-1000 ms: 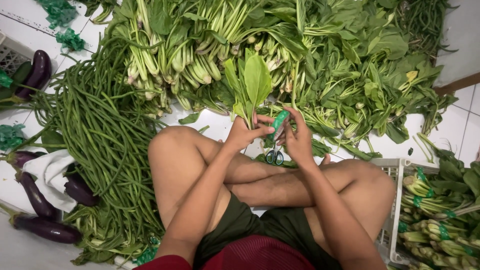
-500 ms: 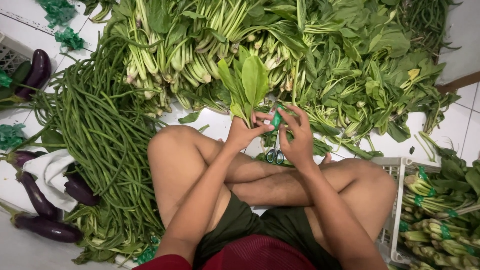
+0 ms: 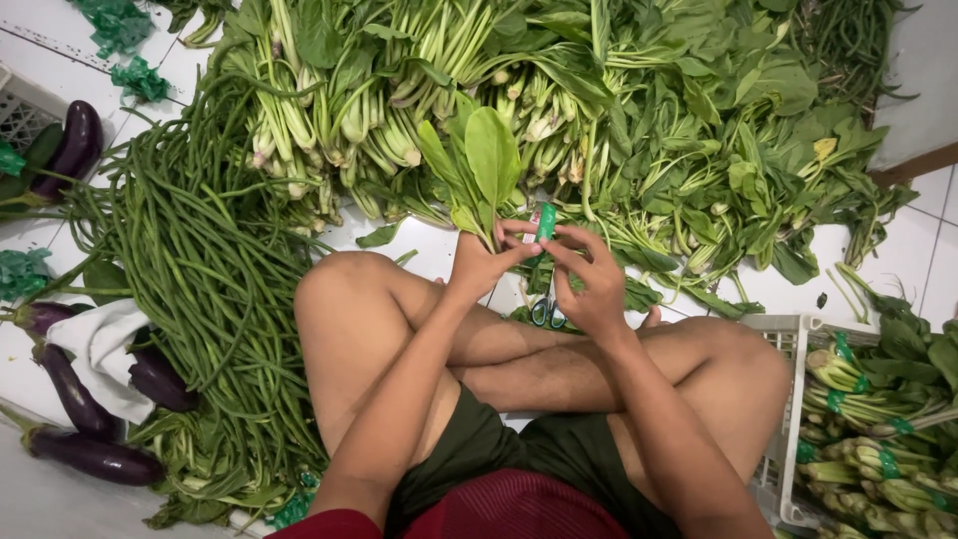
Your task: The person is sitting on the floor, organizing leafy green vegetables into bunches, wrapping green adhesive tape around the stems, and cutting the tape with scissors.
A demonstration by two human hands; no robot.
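Greens fill the head view, the only one: a person sits cross-legged on a white tiled floor (image 3: 868, 269) with both hands raised over the knees. The left hand (image 3: 479, 265) is closed around the stems of a small bunch (image 3: 479, 170) of broad leaves and holds it upright. The right hand (image 3: 594, 284) pinches a green tape roll (image 3: 545, 222) between thumb and fingertips, right against the stems; both hands touch at the bunch. Whether tape already circles the stems I cannot tell, since the fingers hide that spot. Scissors (image 3: 548, 312) with blue-green handles lie on the floor just beyond the crossed shins, below the hands.

As for progress, a white crate (image 3: 783, 419) beside the right knee holds several bundles (image 3: 858, 399) already bound with green bands, so part of the work looks done. Much looks left: a wide loose pile (image 3: 639, 110) of leafy stalks spreads across the floor ahead, none of it visibly banded. A thick heap of long beans (image 3: 190, 269) lies beside the left knee, and purple eggplants (image 3: 95, 454) rest beyond it near a white cloth (image 3: 100, 349). Another eggplant sits in a crate at the far left edge. Scraps of green tape lie at the top left.
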